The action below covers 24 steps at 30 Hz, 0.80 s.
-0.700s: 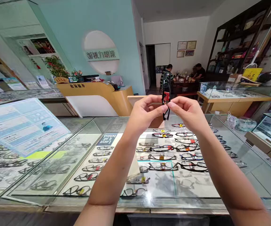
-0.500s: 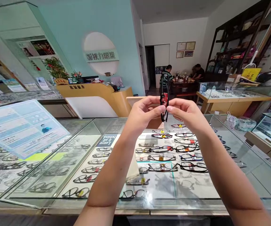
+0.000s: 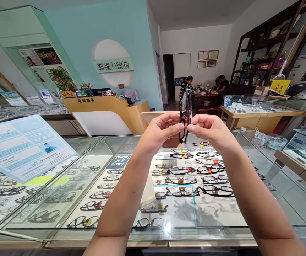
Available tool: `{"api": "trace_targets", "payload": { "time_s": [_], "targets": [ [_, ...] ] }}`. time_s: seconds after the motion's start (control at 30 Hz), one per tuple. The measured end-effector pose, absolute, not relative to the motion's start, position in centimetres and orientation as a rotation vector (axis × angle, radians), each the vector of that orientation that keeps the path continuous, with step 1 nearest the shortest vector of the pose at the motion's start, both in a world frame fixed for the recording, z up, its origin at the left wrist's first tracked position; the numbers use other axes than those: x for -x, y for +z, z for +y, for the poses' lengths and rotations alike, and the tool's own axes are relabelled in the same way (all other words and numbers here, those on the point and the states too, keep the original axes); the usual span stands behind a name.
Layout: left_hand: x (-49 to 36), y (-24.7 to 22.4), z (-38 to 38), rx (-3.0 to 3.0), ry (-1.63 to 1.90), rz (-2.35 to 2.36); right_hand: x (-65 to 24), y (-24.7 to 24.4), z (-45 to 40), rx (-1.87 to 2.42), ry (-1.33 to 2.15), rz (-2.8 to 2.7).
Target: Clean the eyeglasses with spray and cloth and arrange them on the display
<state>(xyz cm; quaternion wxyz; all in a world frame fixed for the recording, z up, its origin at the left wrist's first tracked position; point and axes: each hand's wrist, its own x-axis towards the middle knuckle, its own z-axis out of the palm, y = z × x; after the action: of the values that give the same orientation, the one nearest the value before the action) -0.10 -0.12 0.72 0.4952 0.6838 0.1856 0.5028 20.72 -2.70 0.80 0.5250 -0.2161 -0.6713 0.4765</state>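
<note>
A pair of dark-framed glasses is held up on edge over the glass display case, between both hands. My left hand pinches the frame from the left with thumb and fingers. From the right, my right hand grips it, thumb tip near the other thumb. Below them, inside the case, lie rows of glasses, many with coloured tags. A beige cloth is partly hidden behind my left forearm.
A blue-and-white printed sheet rests at the left. Beyond stand a wooden reception counter and another display case. Two people are near a table at the back. A bagged bundle lies at the right.
The glasses have turned slightly, and the red tag seen on them before no longer shows. Both hands sit slightly lower in view and still grip the frame.
</note>
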Motion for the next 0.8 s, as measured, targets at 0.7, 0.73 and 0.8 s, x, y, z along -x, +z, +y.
{"api": "trace_targets", "payload": {
  "time_s": [0.7, 0.73, 0.8],
  "targets": [
    [0.1, -0.3, 1.1, -1.801, 1.497, 0.68, -21.1, -0.1, -1.3, 0.802, 0.607, -1.474],
    [0.3, -0.3, 1.2, -1.806, 1.5, 0.695, -21.3, -0.1, -1.2, 0.821, 0.562, -1.432],
    [0.6, -0.2, 1.3, -1.829, 1.489, 0.727, -21.8, -0.1, -0.9, 0.834, 0.419, -1.35]
  ]
}}
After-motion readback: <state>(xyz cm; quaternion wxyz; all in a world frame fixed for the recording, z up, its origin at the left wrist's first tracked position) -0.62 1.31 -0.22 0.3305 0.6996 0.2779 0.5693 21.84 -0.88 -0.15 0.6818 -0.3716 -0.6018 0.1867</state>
